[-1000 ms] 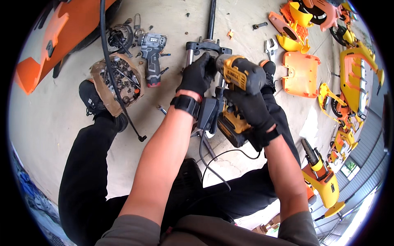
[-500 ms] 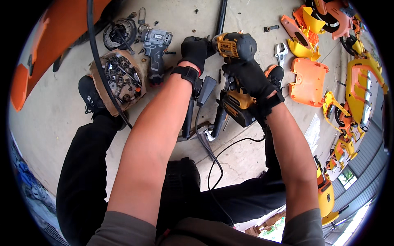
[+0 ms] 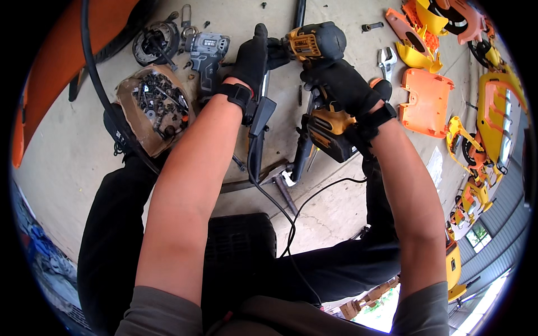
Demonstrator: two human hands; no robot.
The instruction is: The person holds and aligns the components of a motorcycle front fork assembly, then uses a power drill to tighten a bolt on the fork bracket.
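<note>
My gloved right hand (image 3: 342, 87) is wrapped around the grip of a yellow-and-black cordless impact wrench (image 3: 315, 43), its battery hanging below toward me. The wrench's nose points left. At that nose is my gloved left hand (image 3: 252, 60), one digit raised and the others curled toward the tool tip; what they close on is hidden. Beneath both hands lies a black handlebar-like assembly with two dark grips (image 3: 301, 159) and a cable. A black pole (image 3: 301, 12) runs away beyond the wrench.
Left of my hands lie a grey cordless driver (image 3: 207, 59), a cardboard box (image 3: 128, 103) of screws, and a small wheel (image 3: 156, 43). To the right are an adjustable wrench (image 3: 386, 63), an orange panel (image 3: 427, 102) and yellow parts. A hammer (image 3: 283, 187) rests nearer me.
Both hands and the impact wrench have shifted slightly up and left in view. A digit of my left hand now sticks up. The whole view has shifted a little.
</note>
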